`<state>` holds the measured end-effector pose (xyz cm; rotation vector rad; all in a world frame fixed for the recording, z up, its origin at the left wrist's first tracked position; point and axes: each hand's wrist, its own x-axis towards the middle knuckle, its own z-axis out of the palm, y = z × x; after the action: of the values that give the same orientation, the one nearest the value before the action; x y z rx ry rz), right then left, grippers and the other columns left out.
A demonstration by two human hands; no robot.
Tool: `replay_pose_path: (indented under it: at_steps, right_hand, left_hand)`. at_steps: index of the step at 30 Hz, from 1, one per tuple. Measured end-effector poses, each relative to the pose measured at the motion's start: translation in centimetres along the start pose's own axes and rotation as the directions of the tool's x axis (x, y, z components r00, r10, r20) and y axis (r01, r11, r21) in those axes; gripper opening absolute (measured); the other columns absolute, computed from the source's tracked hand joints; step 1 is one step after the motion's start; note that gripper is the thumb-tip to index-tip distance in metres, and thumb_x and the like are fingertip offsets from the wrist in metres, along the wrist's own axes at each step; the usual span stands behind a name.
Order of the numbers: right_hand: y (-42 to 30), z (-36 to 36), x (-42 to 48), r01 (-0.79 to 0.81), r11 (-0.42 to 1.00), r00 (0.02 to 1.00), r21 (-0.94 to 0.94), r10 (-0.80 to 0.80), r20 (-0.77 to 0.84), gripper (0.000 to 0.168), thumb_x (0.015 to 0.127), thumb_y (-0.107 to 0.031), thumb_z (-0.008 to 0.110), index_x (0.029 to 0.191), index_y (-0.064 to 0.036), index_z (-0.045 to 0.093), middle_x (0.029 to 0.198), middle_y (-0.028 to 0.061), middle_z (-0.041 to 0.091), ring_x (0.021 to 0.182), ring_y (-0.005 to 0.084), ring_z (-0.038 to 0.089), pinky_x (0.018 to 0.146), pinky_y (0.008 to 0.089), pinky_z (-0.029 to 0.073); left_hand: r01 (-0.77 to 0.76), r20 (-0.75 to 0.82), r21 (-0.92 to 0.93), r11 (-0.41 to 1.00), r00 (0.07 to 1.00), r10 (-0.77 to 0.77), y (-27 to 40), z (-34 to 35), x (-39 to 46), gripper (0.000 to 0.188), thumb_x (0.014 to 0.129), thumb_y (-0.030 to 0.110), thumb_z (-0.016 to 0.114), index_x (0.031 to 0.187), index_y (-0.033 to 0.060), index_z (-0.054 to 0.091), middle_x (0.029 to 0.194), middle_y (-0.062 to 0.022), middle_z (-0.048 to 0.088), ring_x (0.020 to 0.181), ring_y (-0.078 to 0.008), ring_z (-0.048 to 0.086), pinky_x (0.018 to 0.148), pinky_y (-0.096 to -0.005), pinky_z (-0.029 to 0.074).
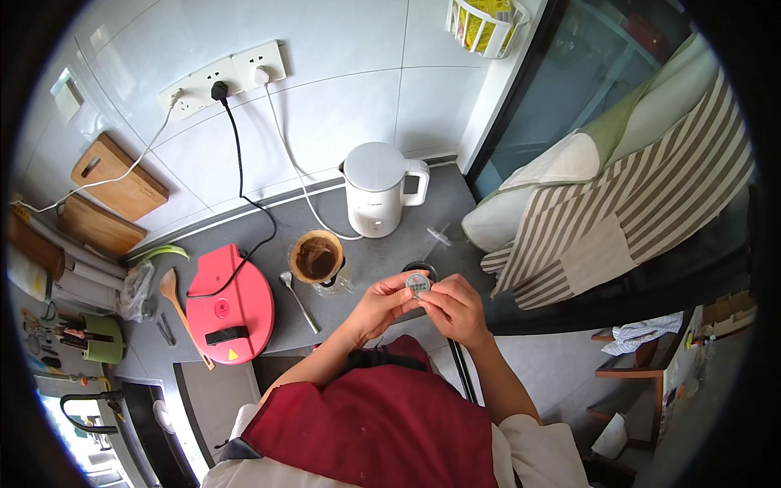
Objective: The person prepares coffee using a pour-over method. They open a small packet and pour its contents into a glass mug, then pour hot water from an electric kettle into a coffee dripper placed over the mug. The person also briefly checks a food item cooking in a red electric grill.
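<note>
Close in front of my body, my left hand (379, 303) grips a small round pod (418, 282) with a printed lid. The fingertips of my right hand (456, 310) pinch the near edge of the same pod. Just behind my hands shows the dark rim of a round vessel (421, 266), mostly hidden. To the left, a paper coffee filter (301, 257) with wet coffee grounds (318, 259) sits over a glass vessel (337, 287). A metal spoon (300, 303) lies beside it on the grey counter (366, 259).
A white electric kettle (373, 204) stands by the wall. Left are a pink electric appliance (229, 305), a wooden spatula (175, 305) and cutting boards (119, 177). Cords run from wall sockets (213, 76). A striped cloth (659, 183) hangs at right, near a clear plastic item (437, 238).
</note>
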<state>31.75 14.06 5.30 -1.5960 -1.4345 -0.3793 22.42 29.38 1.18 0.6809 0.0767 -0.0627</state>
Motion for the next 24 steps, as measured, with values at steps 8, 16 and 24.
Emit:
replay_pose_path:
  at_steps: [8,16,24]
  right_hand:
    - [0.0,-0.1,1.0,-0.076,0.997,0.997,0.029,0.076,-0.027,0.018,0.069,0.001,0.069,0.084,-0.004,0.061,0.077,0.0049,0.056,0.067,0.022,0.054,0.057,0.0319,0.046]
    - [0.0,-0.4,1.4,-0.063,0.998,0.998,0.022,0.064,-0.016,0.014,0.071,0.001,0.067,0.081,-0.004,0.059,0.076,0.0051,0.055,0.065,0.0219,0.053,0.056,0.0324,0.044]
    - [-0.1,-0.1,1.3,-0.091,0.996,0.995,0.02,0.091,-0.031,0.012,0.073,0.001,0.066,0.082,-0.003,0.059,0.075,0.0061,0.054,0.063,0.0216,0.052,0.054,0.0318,0.042]
  left_hand:
    - [0.016,0.022,-0.017,1.0,1.0,-0.016,0.2,-0.4,1.1,0.037,0.09,0.013,0.057,0.125,0.0019,0.051,0.119,-0.0052,0.057,0.109,-0.0145,0.055,0.096,-0.0293,0.046]
    - [0.013,0.046,-0.007,1.0,0.999,-0.013,0.2,-0.1,1.4,0.038,0.09,0.014,0.058,0.125,0.0023,0.052,0.118,-0.0047,0.058,0.108,-0.0139,0.055,0.095,-0.0293,0.047]
    - [-0.021,0.022,0.004,1.0,1.0,0.021,0.2,0.3,1.3,0.036,0.09,0.014,0.057,0.125,0.0024,0.052,0.116,-0.0045,0.058,0.107,-0.0143,0.055,0.094,-0.0294,0.047]
